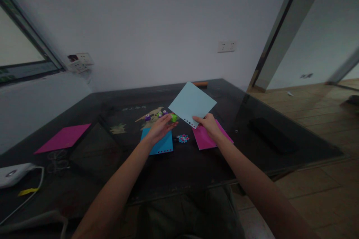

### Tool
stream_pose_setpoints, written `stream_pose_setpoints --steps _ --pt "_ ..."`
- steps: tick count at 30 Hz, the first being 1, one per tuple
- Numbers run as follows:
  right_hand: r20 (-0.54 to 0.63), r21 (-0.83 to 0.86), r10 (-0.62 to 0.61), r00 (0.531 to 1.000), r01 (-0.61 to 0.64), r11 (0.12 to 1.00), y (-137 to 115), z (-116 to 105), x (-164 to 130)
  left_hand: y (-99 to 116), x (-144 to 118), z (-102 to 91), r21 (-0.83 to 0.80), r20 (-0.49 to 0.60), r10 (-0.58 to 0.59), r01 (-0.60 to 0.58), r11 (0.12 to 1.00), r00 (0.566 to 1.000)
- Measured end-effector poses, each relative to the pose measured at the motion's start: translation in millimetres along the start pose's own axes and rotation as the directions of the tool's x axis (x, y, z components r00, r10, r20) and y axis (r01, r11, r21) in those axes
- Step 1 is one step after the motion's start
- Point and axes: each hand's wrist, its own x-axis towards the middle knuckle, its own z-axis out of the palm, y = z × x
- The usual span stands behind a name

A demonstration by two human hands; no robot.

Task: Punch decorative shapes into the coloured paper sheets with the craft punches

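Note:
My right hand (209,125) pinches a light blue sheet of paper (193,101) by its lower corner, tilted above the table. Small dark and pink shapes run along that sheet's lower edge. Between the thumb and fingers of my left hand (161,129) is a small green craft punch (174,118), just left of the sheet. Under my left wrist lies a blue sheet (164,145) with a row of holes along its near edge. A magenta sheet (203,138) lies beneath my right hand. Between these sheets sits a little pile of coloured paper bits (183,138).
Several purple and green punches (147,117) stand behind my left hand. Another magenta sheet (64,138) lies at the left, near a coiled clear cable (58,161) and a white device (15,174). A long black case (270,134) rests on the dark table's right side.

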Motion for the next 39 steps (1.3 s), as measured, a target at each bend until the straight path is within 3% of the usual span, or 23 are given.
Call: stream_pose_setpoints --steps 6,13,39 --pt "-0.046 -0.125 -0.079 0.996 0.073 0.989 -1.5 -2.1 1.6 -0.8 -6.5 8.4 0.026 0.073 0.002 -0.004 1.0 0.997" --pt "-0.013 -0.196 -0.141 0.99 0.136 0.971 -7.9 -1.0 -1.3 1.9 -12.6 16.4 0.005 0.146 0.016 -0.017 1.0 0.989" --pt "0.014 -0.288 -0.164 0.986 0.161 0.944 -12.2 2.0 -5.1 -0.1 -12.7 15.8 0.055 0.075 0.016 -0.02 0.998 0.997"
